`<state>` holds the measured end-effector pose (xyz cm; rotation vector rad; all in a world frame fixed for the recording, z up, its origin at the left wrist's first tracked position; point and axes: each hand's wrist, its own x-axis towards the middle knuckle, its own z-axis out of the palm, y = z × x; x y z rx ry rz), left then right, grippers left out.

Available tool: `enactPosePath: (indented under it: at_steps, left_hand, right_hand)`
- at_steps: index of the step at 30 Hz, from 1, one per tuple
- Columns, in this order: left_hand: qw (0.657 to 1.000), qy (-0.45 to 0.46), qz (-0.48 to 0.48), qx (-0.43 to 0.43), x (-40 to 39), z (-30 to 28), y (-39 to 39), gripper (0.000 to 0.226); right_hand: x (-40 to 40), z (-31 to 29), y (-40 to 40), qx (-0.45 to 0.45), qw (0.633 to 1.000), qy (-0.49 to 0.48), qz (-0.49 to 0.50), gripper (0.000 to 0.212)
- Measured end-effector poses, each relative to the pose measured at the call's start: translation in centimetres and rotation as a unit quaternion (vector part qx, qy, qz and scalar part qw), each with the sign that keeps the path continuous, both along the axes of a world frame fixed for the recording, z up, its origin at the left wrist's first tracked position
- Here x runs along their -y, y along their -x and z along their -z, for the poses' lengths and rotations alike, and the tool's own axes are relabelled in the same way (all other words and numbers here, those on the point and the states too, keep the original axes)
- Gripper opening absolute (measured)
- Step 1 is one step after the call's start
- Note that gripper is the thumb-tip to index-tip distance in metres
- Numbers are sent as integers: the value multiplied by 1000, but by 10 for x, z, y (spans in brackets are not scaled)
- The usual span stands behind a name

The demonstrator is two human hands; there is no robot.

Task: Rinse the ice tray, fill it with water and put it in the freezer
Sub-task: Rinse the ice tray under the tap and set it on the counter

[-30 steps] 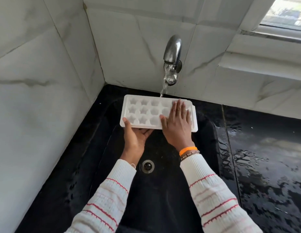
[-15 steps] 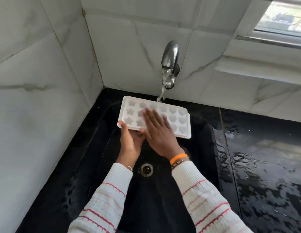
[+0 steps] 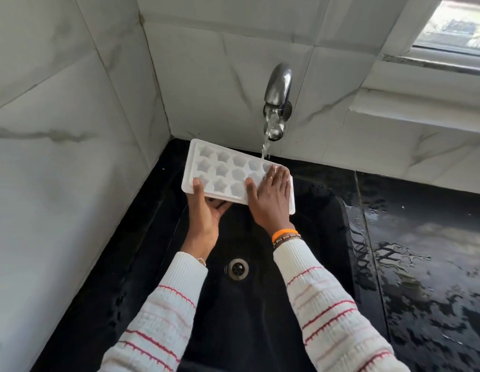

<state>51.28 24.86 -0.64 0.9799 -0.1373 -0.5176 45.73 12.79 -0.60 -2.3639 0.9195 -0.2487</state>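
A white ice tray (image 3: 222, 167) with star and flower shaped cells is held over the black sink (image 3: 260, 304), tilted slightly. My left hand (image 3: 204, 213) grips its near left edge from below, thumb on the rim. My right hand (image 3: 273, 194) lies flat, fingers together, on the tray's right half and covers those cells. Water runs from the metal tap (image 3: 277, 98) and lands at my right fingertips on the tray's far right part.
The drain (image 3: 236, 268) sits in the sink floor below my wrists. A wet black counter (image 3: 426, 264) stretches to the right. White marble tiled walls (image 3: 59, 157) close in the left and back. A window (image 3: 456, 25) is at the upper right.
My right hand slid from the tray's middle left back to its right half, under the stream. The left hand kept its grip on the tray, whose right end has swung nearer.
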Motion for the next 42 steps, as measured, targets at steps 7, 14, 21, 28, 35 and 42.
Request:
enactPosePath:
  at_steps: [7, 14, 21, 28, 35, 42]
  left_hand:
    - [997, -56, 51, -2, 8, 3, 6, 55]
    - [995, -70, 65, 44, 14, 2, 3, 52]
    - [944, -256, 28, 204, 27, -8, -4, 51]
    - [889, -330, 74, 308, 18, -8, 2, 53]
    - [840, -375, 125, 372, 23, -13, 9, 59]
    - [820, -394, 149, 388, 27, -6, 9, 64]
  right_hand:
    - [-20, -7, -11, 53, 993, 50, -98, 71]
    - [-15, 6, 8, 198, 948, 20, -250, 51]
    - [9, -18, -12, 304, 872, -373, 90, 14]
    - [52, -52, -40, 317, 854, -367, 186, 10]
    - [80, -59, -66, 287, 873, -323, 227, 45]
    - [86, -56, -72, 240, 909, -259, 219, 37]
